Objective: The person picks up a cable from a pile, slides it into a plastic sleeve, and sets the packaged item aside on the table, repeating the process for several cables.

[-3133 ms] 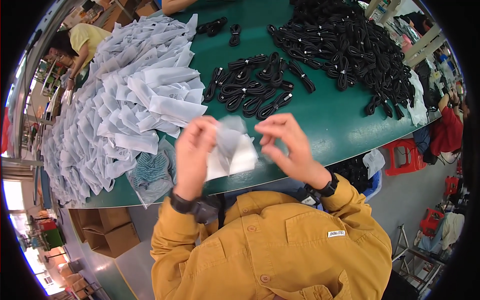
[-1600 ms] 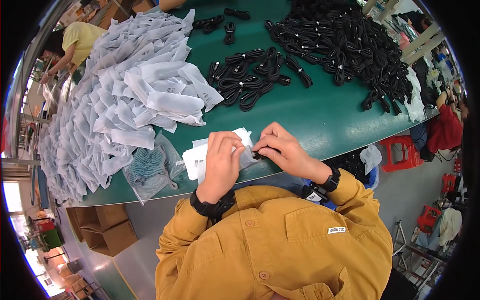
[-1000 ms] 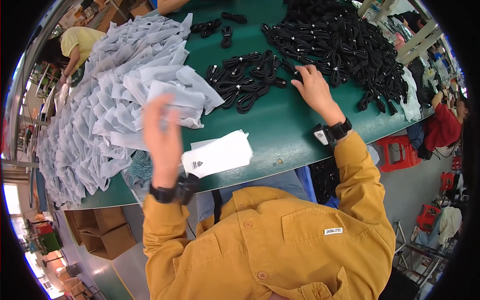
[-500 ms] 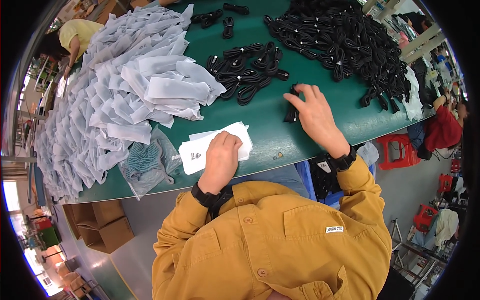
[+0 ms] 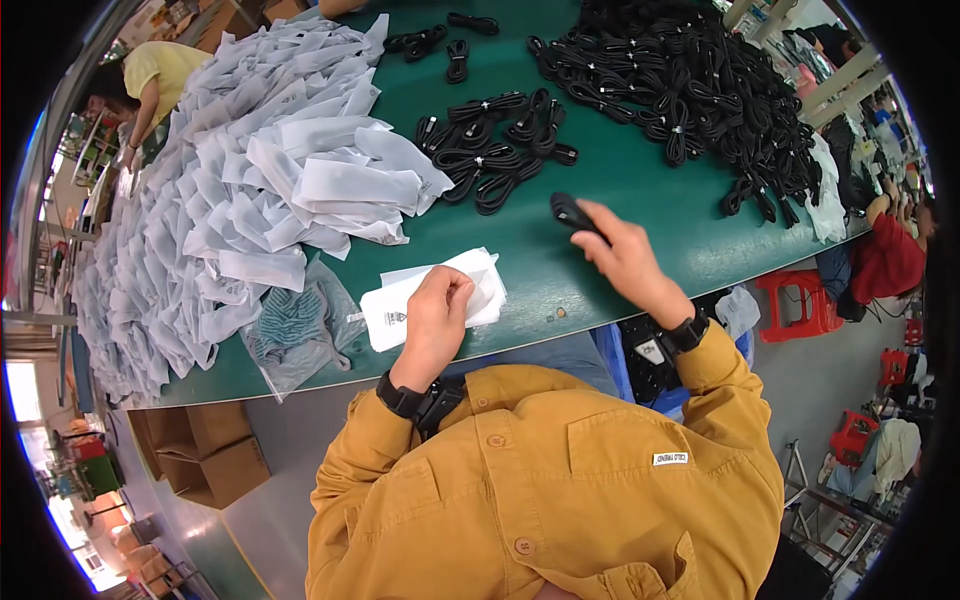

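Between the fingers and thumb of my right hand (image 5: 630, 262) is a bundled black cable (image 5: 575, 214), held above the green table. My left hand (image 5: 438, 312) rests over a small stack of white plastic bags (image 5: 385, 316) near the table's front edge. Its thumb and forefinger are pinched at the top bag, lifting its edge a little. Several loose cable bundles (image 5: 490, 160) lie beyond my hands. To the left spreads a big heap of filled whitish bags (image 5: 230, 200).
A large pile of black cable bundles (image 5: 680, 80) covers the far right of the green table (image 5: 640, 200). A clear bag with a striped blue-green cloth (image 5: 295, 325) lies at the front left. Below are cardboard boxes (image 5: 205, 455) and a red stool (image 5: 797, 305). Another person (image 5: 160, 75) works far left.
My right hand has picked the cable bundle up off the table and tilted it toward the left. My left hand has pinched and slightly raised the top bag's edge.
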